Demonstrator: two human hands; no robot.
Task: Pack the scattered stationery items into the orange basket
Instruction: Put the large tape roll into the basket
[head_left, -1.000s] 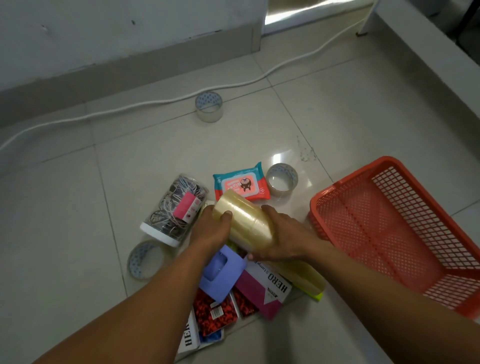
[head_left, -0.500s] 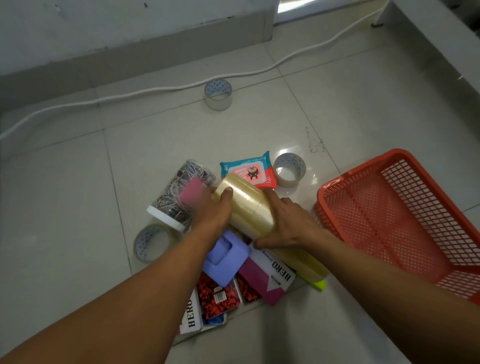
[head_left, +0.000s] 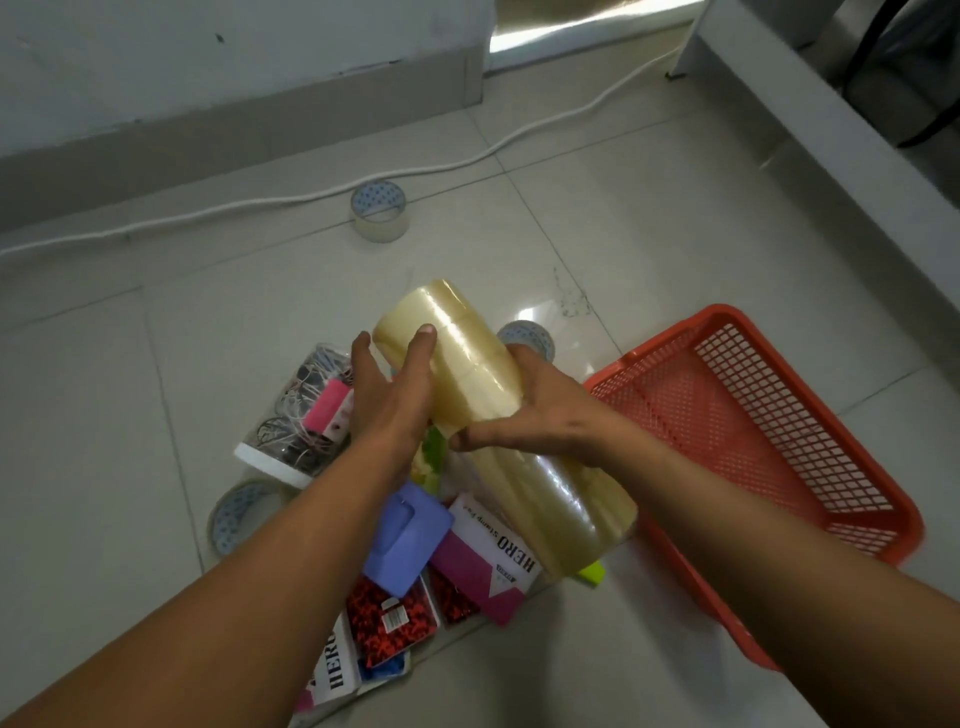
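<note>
Both hands hold a long shrink-wrapped stack of clear tape rolls (head_left: 470, 358), tilted above the pile of stationery. The left hand (head_left: 387, 400) grips its far end and the right hand (head_left: 540, 415) wraps its middle. The orange basket (head_left: 753, 441) sits on the floor just to the right.

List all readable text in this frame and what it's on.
"HERO": white-and-pink box.
"Stamp Pa…": same box, small script, the end hidden.
"HER…": second box at lower left, cut off.
Labels on the red clip packet and the jar: too small or blurred to read.
</note>
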